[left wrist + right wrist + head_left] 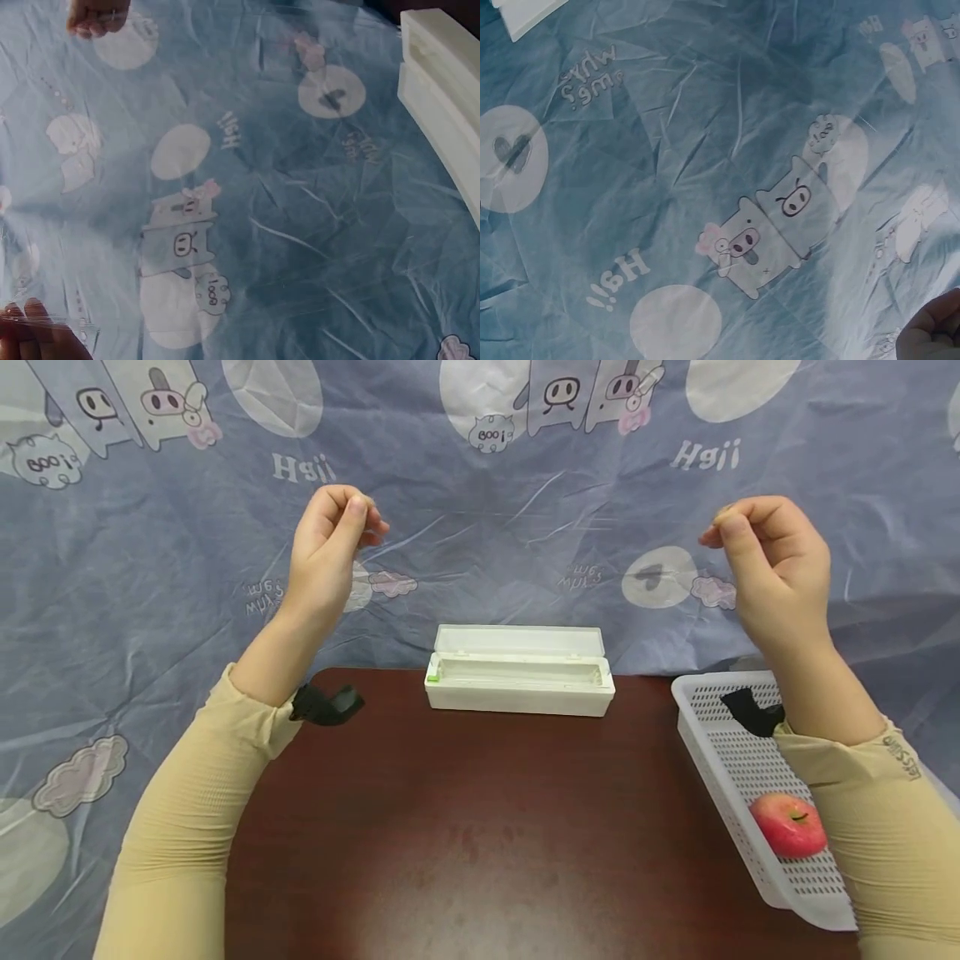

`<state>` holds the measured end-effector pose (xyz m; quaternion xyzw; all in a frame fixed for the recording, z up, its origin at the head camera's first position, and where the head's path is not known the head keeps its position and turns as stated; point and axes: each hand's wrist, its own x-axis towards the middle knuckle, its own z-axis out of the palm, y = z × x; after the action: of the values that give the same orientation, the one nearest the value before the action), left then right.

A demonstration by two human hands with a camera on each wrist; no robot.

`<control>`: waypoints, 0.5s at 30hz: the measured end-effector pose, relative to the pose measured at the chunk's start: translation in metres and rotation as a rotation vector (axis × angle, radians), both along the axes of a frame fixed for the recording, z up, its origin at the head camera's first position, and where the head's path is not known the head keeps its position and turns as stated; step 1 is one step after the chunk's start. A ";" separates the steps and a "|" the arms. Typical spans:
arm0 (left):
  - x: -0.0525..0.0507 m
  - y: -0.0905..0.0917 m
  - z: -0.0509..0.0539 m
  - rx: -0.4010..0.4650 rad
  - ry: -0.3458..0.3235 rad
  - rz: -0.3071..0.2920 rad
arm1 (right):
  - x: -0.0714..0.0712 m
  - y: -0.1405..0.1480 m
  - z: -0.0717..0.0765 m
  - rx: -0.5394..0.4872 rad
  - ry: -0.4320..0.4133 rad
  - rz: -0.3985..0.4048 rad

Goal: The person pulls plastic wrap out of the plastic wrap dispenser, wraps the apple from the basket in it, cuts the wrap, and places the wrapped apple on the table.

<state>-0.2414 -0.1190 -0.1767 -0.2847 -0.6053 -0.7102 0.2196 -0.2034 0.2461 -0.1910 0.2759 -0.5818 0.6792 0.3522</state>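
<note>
My left hand (330,539) and right hand (780,556) are raised apart at about the same height, each with thumb and fingers pinched together. Between them stretches a sheet of clear plastic wrap (555,522), faint against the backdrop; its creases and edge show better in the left wrist view, where my left fingers (45,334) pinch it at lower left. Only part of my right hand (934,330) appears in the right wrist view. Below and between the hands, a long white plastic-wrap dispenser (519,697) sits on the table with its lid raised.
At the right of the brown table (480,827) stands a white perforated basket (712,768) holding a red apple (789,825). My right forearm partly covers the basket. A grey-blue printed cloth (487,560) hangs behind the table.
</note>
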 end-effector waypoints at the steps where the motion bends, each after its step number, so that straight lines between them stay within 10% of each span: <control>1: 0.005 -0.002 -0.003 -0.005 0.017 -0.008 | 0.005 0.000 -0.002 -0.001 0.001 0.013; 9: 0.046 -0.011 -0.027 -0.013 0.037 -0.095 | 0.038 0.004 -0.022 0.021 0.050 0.118; 15: 0.070 -0.018 -0.052 0.004 0.021 -0.229 | 0.060 -0.002 -0.044 -0.028 0.104 0.435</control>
<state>-0.1713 -0.1374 -0.2288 -0.3586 -0.5652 -0.7289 0.1440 -0.1431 0.2445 -0.2352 0.4245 -0.4802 0.7321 0.2306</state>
